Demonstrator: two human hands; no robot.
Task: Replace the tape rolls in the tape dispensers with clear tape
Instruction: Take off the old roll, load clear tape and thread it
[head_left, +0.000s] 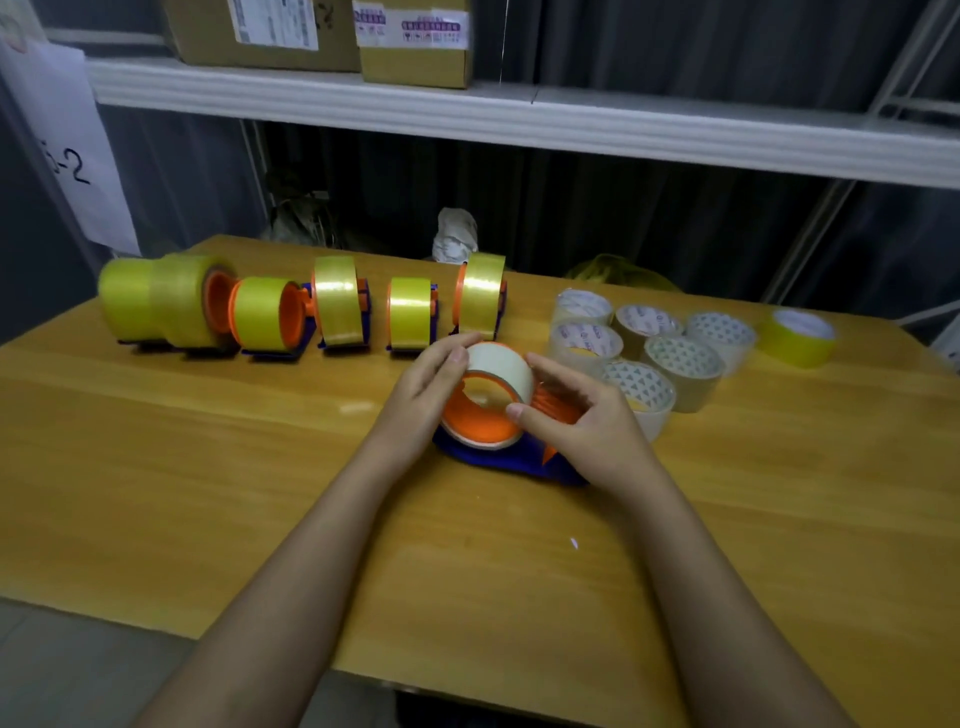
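On the wooden table (208, 467), a row of dispensers (343, 312) loaded with yellow tape stands at the back, spare clear rolls (649, 353) to its right. Nearer, a blue dispenser (498, 460) lies between both hands. The left hand (421, 389) curls its fingers over the clear roll (501, 364) seated on the orange hub (478, 421); the right hand (566, 415) pinches it, thumb in front. Probably the roll isn't fully home: press evenly, squarely, both sides together.

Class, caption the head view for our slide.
Both hands seat a clear tape roll on a blue-and-orange dispenser.
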